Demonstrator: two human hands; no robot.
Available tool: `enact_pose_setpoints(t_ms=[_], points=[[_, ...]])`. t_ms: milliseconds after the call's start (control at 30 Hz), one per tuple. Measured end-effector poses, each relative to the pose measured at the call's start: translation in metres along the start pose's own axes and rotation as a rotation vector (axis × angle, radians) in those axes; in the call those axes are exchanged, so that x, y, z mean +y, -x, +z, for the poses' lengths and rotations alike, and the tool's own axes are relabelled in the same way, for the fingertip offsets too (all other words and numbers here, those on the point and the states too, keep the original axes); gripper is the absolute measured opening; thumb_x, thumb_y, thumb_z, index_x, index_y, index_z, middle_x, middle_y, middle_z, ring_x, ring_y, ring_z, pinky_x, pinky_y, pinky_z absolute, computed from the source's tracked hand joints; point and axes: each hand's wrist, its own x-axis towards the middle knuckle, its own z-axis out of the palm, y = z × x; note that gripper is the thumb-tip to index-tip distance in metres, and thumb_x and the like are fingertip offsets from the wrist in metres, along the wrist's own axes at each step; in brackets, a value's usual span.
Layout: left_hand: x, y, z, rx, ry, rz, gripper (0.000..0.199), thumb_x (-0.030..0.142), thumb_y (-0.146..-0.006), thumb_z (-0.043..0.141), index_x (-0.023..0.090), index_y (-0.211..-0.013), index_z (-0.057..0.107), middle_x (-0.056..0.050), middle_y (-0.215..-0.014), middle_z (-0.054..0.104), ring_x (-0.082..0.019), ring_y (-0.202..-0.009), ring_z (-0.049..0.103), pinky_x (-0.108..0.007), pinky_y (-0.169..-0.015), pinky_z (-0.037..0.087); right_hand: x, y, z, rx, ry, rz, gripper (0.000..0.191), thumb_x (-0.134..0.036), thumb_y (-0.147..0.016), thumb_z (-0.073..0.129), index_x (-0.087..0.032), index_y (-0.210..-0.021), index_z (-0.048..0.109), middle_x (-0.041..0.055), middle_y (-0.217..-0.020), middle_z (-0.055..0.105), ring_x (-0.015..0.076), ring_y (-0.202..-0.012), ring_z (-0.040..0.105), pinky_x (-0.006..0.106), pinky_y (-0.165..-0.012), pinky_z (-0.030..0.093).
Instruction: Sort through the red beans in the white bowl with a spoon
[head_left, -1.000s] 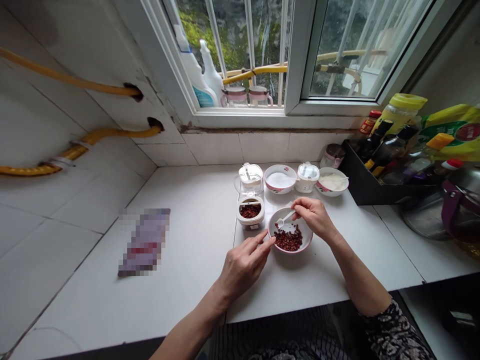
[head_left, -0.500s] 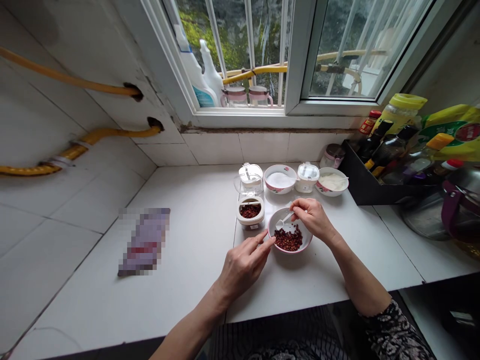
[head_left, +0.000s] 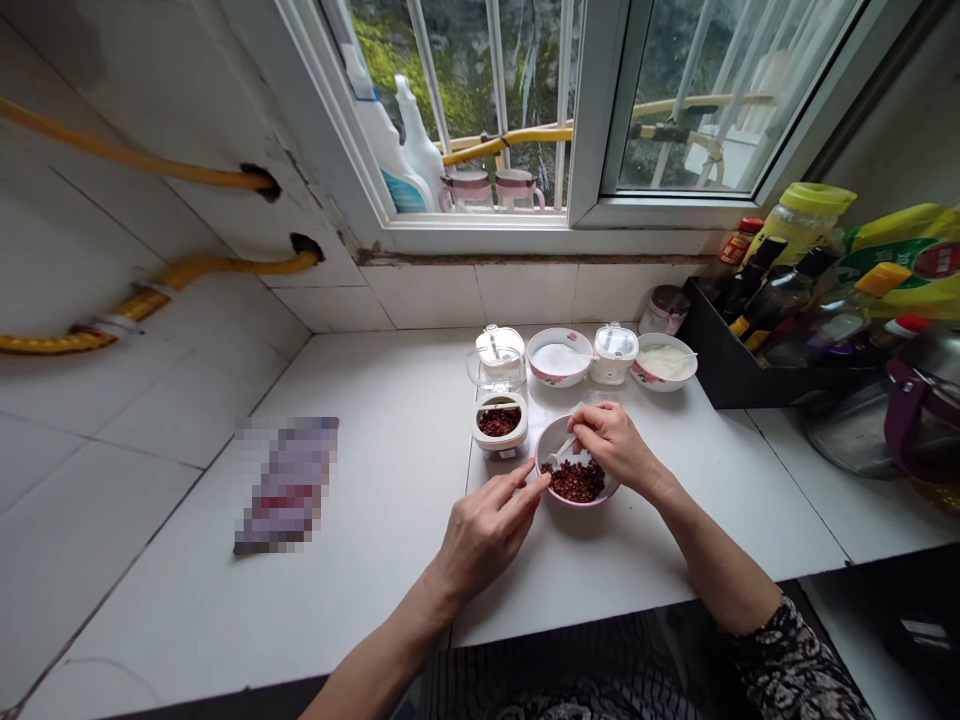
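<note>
- Since half a second ago, the right hand [head_left: 615, 445] has dipped a little, and the spoon [head_left: 554, 461] has slid with it down toward the bowl's nine o'clock side; the hand now covers more of the rim at two o'clock.
- The left hand [head_left: 487, 525] has stayed in place at eight o'clock of the bowl, and the jar [head_left: 501, 445] at ten o'clock has not changed either.
- The right hand pinches the spoon's handle between its fingertips.
- The left hand has its fingers stretched out, tips touching the rim; I cannot tell whether they grip it.
- The bowl [head_left: 553, 438] stands upright on the bench [head_left: 360, 480], white inside with a pink rim.
- Dark red-brown bits [head_left: 577, 483] are heaped in it, mostly from four to eight o'clock, leaving white wall bare near eleven.
- The small white spoon slants, its head at the heap's left edge.
- Similar bits fill the open jar.
</note>
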Motion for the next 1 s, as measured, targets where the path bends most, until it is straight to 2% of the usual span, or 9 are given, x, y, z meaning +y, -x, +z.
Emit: enact_pose_setpoints(t_ms=[100,200,267,600,1000], points=[[0.0,0.0,0.0,0.0,-0.003,0.004,0.029,0.011,-0.096,0.053,0.018,-0.122,0.063,-0.014,-0.119,0.069,-0.02,-0.093,0.072,-0.029,-0.074,0.06,-0.001,-0.001,-0.003,0.04,-0.073,0.049,0.02,-0.014,-0.083,0.047,-0.022,-0.071,0.061,-0.0027,-0.056,0.069,0.0161,-0.06,0.063,0.035,-0.09,0.042],[0.0,0.0,0.0,-0.001,-0.01,0.009,0.028,0.011,-0.096,0.053,0.017,-0.121,0.063,-0.014,-0.119,0.07,-0.02,-0.092,0.072,-0.029,-0.073,0.06,0.001,-0.002,-0.009,0.081,-0.138,0.101,0.019,-0.016,-0.081,0.049,-0.022,-0.07,0.063,-0.0017,-0.055,0.068,0.0173,-0.058,0.063,0.032,-0.076,0.046],[0.0,-0.001,0.0,0.003,-0.012,0.012,0.028,0.011,-0.095,0.053,0.016,-0.121,0.063,-0.014,-0.118,0.07,-0.02,-0.091,0.072,-0.029,-0.073,0.06,0.003,-0.002,-0.012,0.097,-0.146,0.121,0.018,-0.016,-0.08,0.049,-0.022,-0.071,0.064,-0.0013,-0.055,0.068,0.0179,-0.059,0.063,0.031,-0.073,0.046],[-0.001,0.001,0.001,0.0,-0.007,0.0,0.03,0.012,-0.095,0.053,0.018,-0.122,0.064,-0.013,-0.119,0.069,-0.019,-0.093,0.071,-0.028,-0.075,0.059,0.002,-0.002,-0.009,0.078,0.021,0.082,0.02,-0.014,-0.083,0.048,-0.022,-0.074,0.064,-0.0025,-0.058,0.071,0.0176,-0.067,0.065,0.037,-0.096,0.037],[0.0,-0.001,0.0,0.001,-0.015,0.01,0.028,0.011,-0.096,0.053,0.016,-0.12,0.063,-0.014,-0.119,0.07,-0.019,-0.092,0.071,-0.028,-0.073,0.059,0.003,-0.003,-0.009,0.051,-0.009,0.059,0.02,-0.015,-0.085,0.047,-0.021,-0.075,0.062,-0.0022,-0.059,0.071,0.0162,-0.065,0.064,0.039,-0.099,0.036]])
